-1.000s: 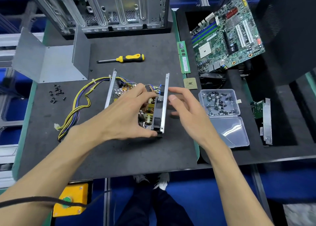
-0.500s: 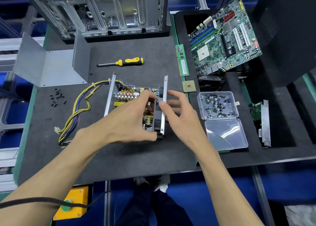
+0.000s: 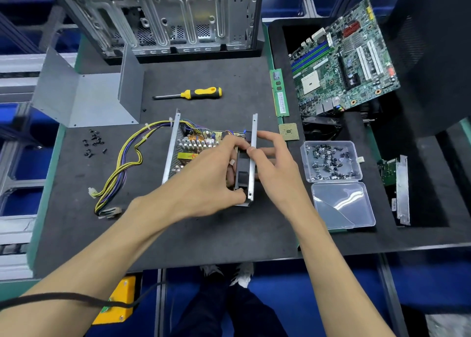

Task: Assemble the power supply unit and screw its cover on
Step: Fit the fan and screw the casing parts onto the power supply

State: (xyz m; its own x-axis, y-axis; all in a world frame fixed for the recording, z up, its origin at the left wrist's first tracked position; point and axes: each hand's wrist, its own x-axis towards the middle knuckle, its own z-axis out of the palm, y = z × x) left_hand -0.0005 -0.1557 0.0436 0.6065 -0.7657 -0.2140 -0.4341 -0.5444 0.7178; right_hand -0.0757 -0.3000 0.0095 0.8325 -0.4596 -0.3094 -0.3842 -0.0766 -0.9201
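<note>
on the far left of the dark counter (image 3: 204,234) we see the grey bent cover (image 3: 89,99) lying open side up, with loose black screws (image 3: 93,143) just in front of it. the yellow and purple cable bundle (image 3: 125,163) runs from there into the open power supply unit (image 3: 188,145) at the counter's middle. our left hand (image 3: 204,181) reaches over the unit's circuit board, its grip curled, thumb and fingers holding the black fan (image 3: 240,173) against the unit's right wall. our right hand (image 3: 277,163) comes from outside that wall, grip half closed, fingertip and thumb pinching the wall's metal edge. beyond lies the screwdriver (image 3: 193,94). further right sits an open clear box of screws (image 3: 331,161).
</note>
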